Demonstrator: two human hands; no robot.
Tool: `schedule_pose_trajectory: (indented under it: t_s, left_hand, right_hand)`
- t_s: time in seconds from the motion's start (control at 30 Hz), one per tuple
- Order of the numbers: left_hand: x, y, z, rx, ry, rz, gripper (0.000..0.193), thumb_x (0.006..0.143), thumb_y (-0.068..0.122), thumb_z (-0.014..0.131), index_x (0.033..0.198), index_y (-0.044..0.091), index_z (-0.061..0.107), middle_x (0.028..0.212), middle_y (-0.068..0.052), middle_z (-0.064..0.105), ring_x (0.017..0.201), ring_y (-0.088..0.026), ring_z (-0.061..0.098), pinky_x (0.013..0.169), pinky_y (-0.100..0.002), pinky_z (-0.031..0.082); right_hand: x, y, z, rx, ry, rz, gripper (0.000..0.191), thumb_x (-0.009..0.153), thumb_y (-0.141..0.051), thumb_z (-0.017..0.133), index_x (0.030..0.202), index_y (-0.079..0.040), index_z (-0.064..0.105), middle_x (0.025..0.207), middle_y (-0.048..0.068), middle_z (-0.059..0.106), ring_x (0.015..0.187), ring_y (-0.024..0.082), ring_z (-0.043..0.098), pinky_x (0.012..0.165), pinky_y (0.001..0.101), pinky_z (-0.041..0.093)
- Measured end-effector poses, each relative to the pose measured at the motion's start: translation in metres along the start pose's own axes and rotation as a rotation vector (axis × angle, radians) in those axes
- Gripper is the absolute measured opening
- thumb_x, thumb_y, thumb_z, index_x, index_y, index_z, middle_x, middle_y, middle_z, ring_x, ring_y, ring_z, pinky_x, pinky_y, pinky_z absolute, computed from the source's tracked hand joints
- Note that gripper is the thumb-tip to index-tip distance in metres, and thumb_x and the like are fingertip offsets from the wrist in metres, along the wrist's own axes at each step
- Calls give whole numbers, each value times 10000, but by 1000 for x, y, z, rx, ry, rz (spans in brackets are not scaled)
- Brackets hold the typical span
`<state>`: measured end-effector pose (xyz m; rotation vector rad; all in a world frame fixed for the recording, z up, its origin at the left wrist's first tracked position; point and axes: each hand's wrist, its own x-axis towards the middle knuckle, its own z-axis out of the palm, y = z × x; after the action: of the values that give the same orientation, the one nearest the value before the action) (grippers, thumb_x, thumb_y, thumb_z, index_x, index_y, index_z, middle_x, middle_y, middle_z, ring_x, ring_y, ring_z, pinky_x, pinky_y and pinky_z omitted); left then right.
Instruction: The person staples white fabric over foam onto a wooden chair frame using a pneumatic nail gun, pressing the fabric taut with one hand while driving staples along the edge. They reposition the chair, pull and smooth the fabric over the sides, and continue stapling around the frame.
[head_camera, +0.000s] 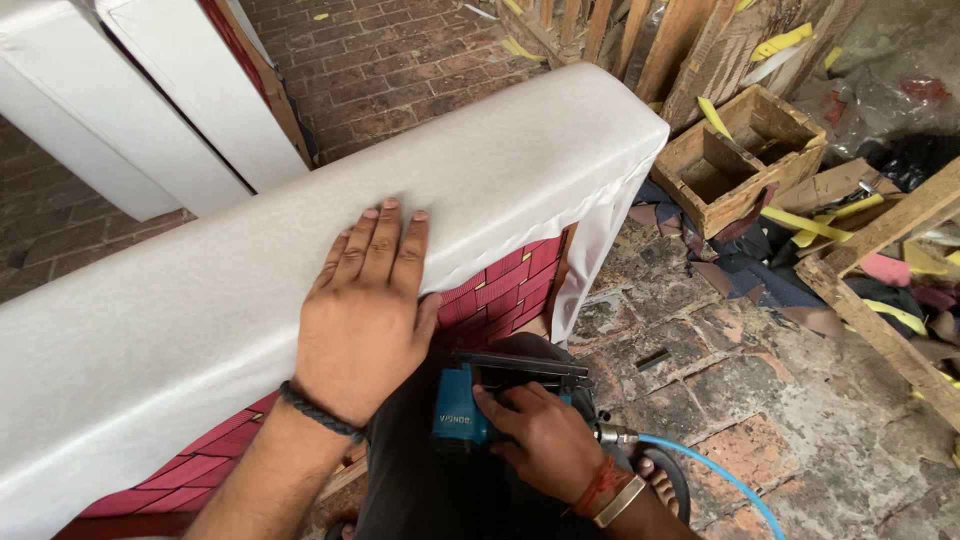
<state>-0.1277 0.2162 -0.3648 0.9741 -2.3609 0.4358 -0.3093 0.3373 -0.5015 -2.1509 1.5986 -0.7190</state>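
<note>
- Gripping the blue staple gun (462, 415) low beside the lap, the right hand (530, 435) is closing around its body.
- Left hand (365, 310) is pressing flat, fingers spread, on the white upholstered panel (200, 300).
- Wooden box (740, 155) is sitting on the brick floor (740, 400).

Upholstered panel (220, 290): long padded piece wrapped in white, faintly textured covering, rounded along its upper edge, running diagonally from lower left to upper right; the covering hangs loose at the right end, and a red brick-patterned underside (500, 290) shows beneath the near edge. Pneumatic stapler (480, 400): blue body with a black, flat magazine on top, lying level just below the panel's near edge, nose pointing toward the red underside; a metal fitting at its rear joins a light blue air hose (715, 475) that trails away to the lower right across the brick floor.
</note>
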Motion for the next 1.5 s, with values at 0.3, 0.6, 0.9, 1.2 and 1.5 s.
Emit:
schedule_pose_trajectory:
  t_s: [0.3,0.6,0.9,1.2,1.5]
  left_hand:
    - [-16,-7,14,-80,115,-13,662,837,228,745,1408,-53,564,1461,-257,558,1352,-370,555,1157,-482,416]
    - [-39,-14,10,-115,139,0,605,862,158,725,1420,-23,578,1478,-219,566,1382,-335,545,1186,-476,404]
    - [-60,-30,-3,-70,129,-18,625,834,131,739,1434,45,583,1503,-151,572,1391,-303,554,1194,-470,408]
    - [-136,-106,-51,422,59,-289,770,702,253,780,1442,197,575,1454,-141,590,1305,-320,565,1095,-480,425]
    - [-118,-178,-42,481,226,-141,521,749,-4,652,1260,88,690,1269,-37,705,1152,-225,643,971,-412,461]
  right_hand:
    - [9,-14,26,-123,64,-214,666,668,-178,857,1312,-162,690,1054,103,675,972,310,630,805,417,537]
    - [34,-27,-33,53,341,-71,218,846,-210,811,1060,-167,811,1001,48,809,892,173,757,793,313,604]
    - [147,-33,-86,-518,525,-431,832,577,-190,871,1375,-85,660,1474,134,552,1367,324,501,1168,530,298]
    - [177,-8,-67,-584,686,-468,690,683,37,698,1351,-135,682,1434,88,620,1381,292,539,1190,466,338]
    - [236,-1,-65,-637,702,-492,613,724,41,705,1300,-169,718,1380,0,669,1332,224,580,1161,445,344]
